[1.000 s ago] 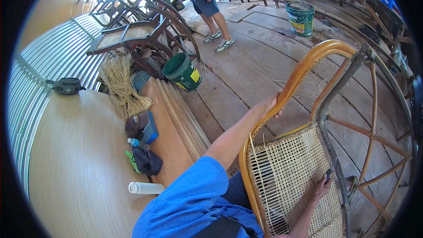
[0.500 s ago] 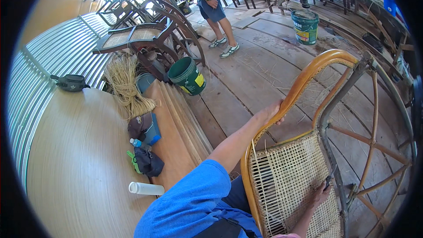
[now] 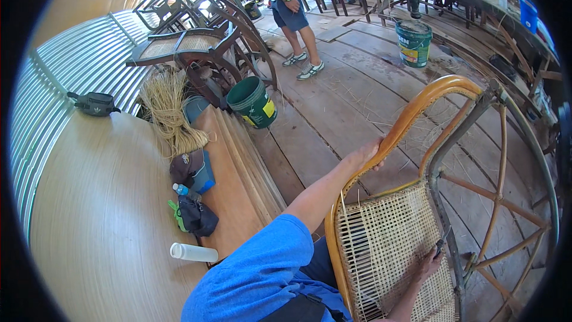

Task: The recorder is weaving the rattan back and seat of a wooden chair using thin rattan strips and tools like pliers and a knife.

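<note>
A wooden rocking-type chair frame (image 3: 411, 110) with a glossy orange-brown curved arm stands at the right, tilted toward me. My left hand (image 3: 364, 155) wraps round its curved wooden rail. Woven cane (image 3: 381, 232) fills the panel below, with looser, open strands on the left side and a denser weave on the right. Over the right part of that panel lies my right hand (image 3: 426, 265), closed on a small dark-handled tool (image 3: 440, 245) beside the dark side rail. The tool's exact kind is too small to tell.
Left of me is a wood-topped table (image 3: 107, 214) with a white bottle (image 3: 193, 253), caps and a waist bag (image 3: 95, 104). Beyond stand a cane bundle (image 3: 167, 110), a green bucket (image 3: 252, 102), another bucket (image 3: 413, 43) and stacked chairs (image 3: 185, 45). A person (image 3: 292, 18) bends over them.
The view has shifted slightly, and the chair sits a little lower in it. Both hands keep their holds; the right hand stays at the panel's right edge with the tool.
</note>
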The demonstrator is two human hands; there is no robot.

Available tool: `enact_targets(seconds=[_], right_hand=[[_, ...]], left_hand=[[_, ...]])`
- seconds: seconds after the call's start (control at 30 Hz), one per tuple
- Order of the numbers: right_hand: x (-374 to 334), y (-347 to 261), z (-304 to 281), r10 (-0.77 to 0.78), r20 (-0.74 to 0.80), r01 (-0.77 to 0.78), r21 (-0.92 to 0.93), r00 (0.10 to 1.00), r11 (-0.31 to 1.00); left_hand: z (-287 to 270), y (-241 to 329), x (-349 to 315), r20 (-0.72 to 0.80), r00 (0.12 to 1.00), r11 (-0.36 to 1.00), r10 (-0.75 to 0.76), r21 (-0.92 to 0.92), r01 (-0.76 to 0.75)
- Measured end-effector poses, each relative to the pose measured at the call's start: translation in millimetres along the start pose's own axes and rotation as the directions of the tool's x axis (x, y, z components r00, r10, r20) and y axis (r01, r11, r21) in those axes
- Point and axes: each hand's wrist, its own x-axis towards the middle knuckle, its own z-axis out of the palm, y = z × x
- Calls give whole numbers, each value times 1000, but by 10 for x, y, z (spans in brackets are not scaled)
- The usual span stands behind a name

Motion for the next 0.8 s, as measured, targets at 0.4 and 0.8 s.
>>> enact_targets(seconds=[0.4,0.8], right_hand=[[250,235,-25,28,27,-31,132,999,991],[264,-297,-478,291,79,-301,210,953,930]], left_hand=[[-35,-107,169,-45,999,1000,0,8,0],[1,-148,36,-184,981,993,58,108,-38]])
